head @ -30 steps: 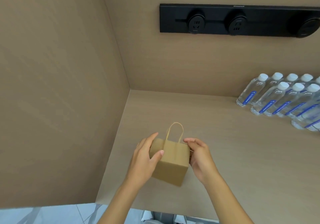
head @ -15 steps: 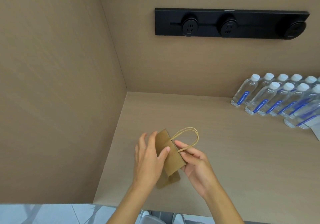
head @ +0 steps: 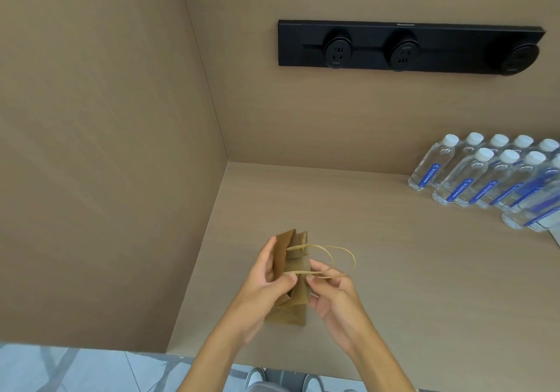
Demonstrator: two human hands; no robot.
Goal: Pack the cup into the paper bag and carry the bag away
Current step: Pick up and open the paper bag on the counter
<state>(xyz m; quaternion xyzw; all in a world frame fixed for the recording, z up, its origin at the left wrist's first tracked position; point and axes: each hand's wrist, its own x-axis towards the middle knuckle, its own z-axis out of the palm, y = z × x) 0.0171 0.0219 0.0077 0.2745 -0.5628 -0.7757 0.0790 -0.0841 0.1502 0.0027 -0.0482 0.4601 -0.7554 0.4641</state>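
Small brown kraft paper bag (head: 292, 282) with twisted paper-cord handles (head: 333, 258), held just above the beige wood-grain tabletop (head: 394, 255) near its front left corner, mouth tipped toward the right; folded fairly flat, side gussets showing at the top. Left hand (head: 266, 288) clasps the bag's left face, thumb pressed across the front panel. Right hand (head: 336, 297) pinches the near handle cord and the bag's rim between thumb and fingers; the far handle loops free to the right. No cup visible anywhere in view; cannot tell whether one is inside, though the bag looks too flat for that. Handling, judged: bag is light, thin, creases easily, no stiffness until opened out; cords are slender and could tear from their glued patches if yanked. Best hold for opening is the rim at both faces, pulling apart gently; for carrying, both cord loops together. Room: tan side wall (head: 106, 179) stands near on the left, back wall with a black socket rail (head: 409, 48) well beyond. Cluster of clear plastic water bottles (head: 485, 179) with white caps and blue labels at the far right, well apart from the hands. Broad bare surface between bag and bottles, open for setting the bag upright. Front edge of the tabletop lies just below the wrists; a slip there drops the bag to the tiled floor (head: 75, 367)
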